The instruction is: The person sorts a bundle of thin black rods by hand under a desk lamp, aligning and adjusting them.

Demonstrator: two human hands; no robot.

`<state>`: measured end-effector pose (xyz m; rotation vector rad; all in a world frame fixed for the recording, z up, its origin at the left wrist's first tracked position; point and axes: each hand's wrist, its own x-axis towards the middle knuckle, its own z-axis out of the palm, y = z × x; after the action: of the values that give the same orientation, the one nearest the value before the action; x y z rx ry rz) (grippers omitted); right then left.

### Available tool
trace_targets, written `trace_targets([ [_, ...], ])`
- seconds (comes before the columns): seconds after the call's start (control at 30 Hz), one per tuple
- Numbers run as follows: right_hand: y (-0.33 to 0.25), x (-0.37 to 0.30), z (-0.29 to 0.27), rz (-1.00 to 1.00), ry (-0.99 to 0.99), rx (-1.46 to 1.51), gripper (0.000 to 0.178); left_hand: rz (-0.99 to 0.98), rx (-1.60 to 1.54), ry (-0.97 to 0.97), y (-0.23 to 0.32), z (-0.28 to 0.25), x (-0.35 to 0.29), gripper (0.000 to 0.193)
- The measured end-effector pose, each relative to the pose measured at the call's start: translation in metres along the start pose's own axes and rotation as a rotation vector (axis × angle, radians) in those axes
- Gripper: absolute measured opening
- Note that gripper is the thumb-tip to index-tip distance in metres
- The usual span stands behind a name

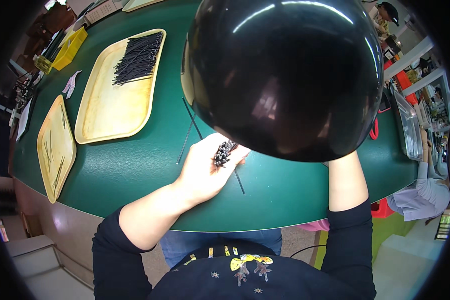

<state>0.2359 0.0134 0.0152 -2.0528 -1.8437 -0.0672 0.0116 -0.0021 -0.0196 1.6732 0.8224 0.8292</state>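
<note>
My left hand is closed around a bundle of thin black rods, whose cut ends face me. It is over the green table, left of a large glossy black dome that looks like a lampshade. Loose black rods lie on the table beside this hand, and one more pokes out below it. My right forearm reaches up under the dome. The dome hides my right hand, so its fingers and anything in them do not show.
A cream tray at the left holds a row of black rods. A smaller cream tray beside it has several thin rods. Beyond are a pink-white scrap and a yellow bin. A clear tray stands at the right, near another person.
</note>
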Motion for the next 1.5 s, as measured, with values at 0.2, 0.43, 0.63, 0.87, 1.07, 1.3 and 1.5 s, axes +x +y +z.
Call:
trace_targets([
  [0.2, -0.002, -0.005, 0.0, -0.208, 0.187, 0.734, 0.031, -0.208, -0.661, -0.041, 0.027, -0.005, -0.001, 0.009],
  [0.43, -0.046, -0.034, -0.002, -0.165, -0.19, 1.617, 0.037, -0.314, -0.76, -0.205, 0.028, -0.013, -0.005, 0.008],
  [0.63, -0.046, -0.045, 0.018, -0.505, -0.148, 1.483, 0.048, -0.469, -0.665, -0.19, 0.018, -0.009, -0.005, 0.013],
  [0.87, -0.027, -0.044, 0.028, -0.39, -0.125, 1.673, 0.049, -0.589, -0.731, -0.14, 0.025, -0.015, -0.002, 0.013],
  [1.07, -0.032, -0.045, 0.012, -0.729, -0.135, 0.989, 0.032, -0.68, -1.189, -0.281, 0.019, -0.014, -0.005, 0.013],
  [1.3, -0.035, -0.047, 0.017, -0.471, -0.206, 1.174, 0.047, -0.561, -0.881, -0.173, 0.02, -0.015, -0.006, 0.011],
  [1.5, -0.028, -0.056, 0.041, -0.344, -0.087, 1.646, 0.069, -0.306, -0.843, -0.069, 0.037, -0.011, -0.004, 0.011],
])
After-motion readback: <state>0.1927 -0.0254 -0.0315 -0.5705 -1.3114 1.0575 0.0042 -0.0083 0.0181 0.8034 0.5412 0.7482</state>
